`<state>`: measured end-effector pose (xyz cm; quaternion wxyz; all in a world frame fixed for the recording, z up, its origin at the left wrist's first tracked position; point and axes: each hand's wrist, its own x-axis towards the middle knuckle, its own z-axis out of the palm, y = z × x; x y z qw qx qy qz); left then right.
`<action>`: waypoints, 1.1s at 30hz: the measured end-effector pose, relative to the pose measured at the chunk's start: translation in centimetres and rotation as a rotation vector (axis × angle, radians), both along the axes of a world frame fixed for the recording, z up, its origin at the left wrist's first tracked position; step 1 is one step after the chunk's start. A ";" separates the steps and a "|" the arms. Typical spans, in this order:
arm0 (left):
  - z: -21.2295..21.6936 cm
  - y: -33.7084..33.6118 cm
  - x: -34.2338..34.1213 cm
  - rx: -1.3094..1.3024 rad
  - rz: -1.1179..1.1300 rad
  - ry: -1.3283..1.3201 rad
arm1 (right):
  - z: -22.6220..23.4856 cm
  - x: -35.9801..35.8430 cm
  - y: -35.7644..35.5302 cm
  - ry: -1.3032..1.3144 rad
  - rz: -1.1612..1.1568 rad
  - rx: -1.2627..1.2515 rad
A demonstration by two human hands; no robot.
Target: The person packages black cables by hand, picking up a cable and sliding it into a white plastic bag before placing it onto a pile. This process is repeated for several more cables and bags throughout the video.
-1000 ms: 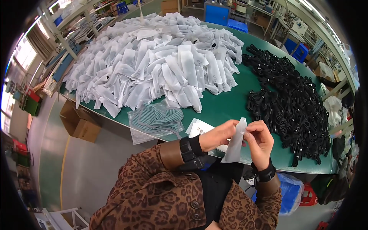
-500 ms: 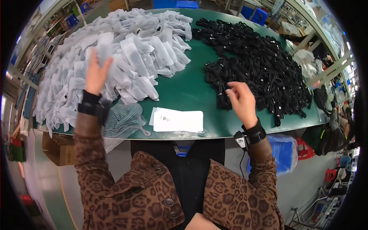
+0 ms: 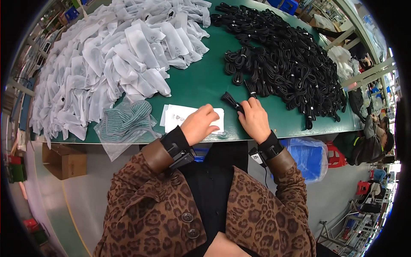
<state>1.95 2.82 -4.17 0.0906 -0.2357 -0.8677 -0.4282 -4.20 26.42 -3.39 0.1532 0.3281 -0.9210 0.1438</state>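
My left hand (image 3: pixel 200 124) rests over a small stack of flat white bags (image 3: pixel 174 115) near the table's front edge. Its fingers are curved, with a gap between thumb and forefinger at the bags' right end. Just to the right, my right hand (image 3: pixel 255 120) is closed on a bundled black cable (image 3: pixel 231 102), whose coiled end points away to the upper left. Beyond that hand spreads a large heap of similar black cable bundles (image 3: pixel 291 64). On the left lies a big pile of filled, whitish translucent bags (image 3: pixel 102 64).
A green-striped cloth item in a clear plastic bag (image 3: pixel 128 120) lies at the front left, overhanging the green table (image 3: pixel 197 85). Below stand an open cardboard box (image 3: pixel 64 160), a blue bin lined with plastic (image 3: pixel 306 158) and a red stool (image 3: pixel 336 155).
My left hand has come from the pile of filled bags down to the flat white stack. My right hand has drawn a black cable bundle from the heap towards me.
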 end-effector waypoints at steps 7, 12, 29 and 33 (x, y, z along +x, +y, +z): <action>-2.0 1.0 -0.2 -0.144 0.082 0.028 | 0.1 2.8 0.3 -0.228 -0.023 -0.255; -2.0 0.8 -0.2 -0.009 0.145 -0.063 | 1.4 4.4 0.5 -0.296 0.023 -0.385; -0.9 0.1 0.6 -0.099 0.142 0.005 | 1.6 5.6 0.8 -0.172 0.088 -0.236; -0.4 0.2 0.9 0.037 0.183 -0.119 | 1.8 5.7 0.6 -0.170 0.092 -0.243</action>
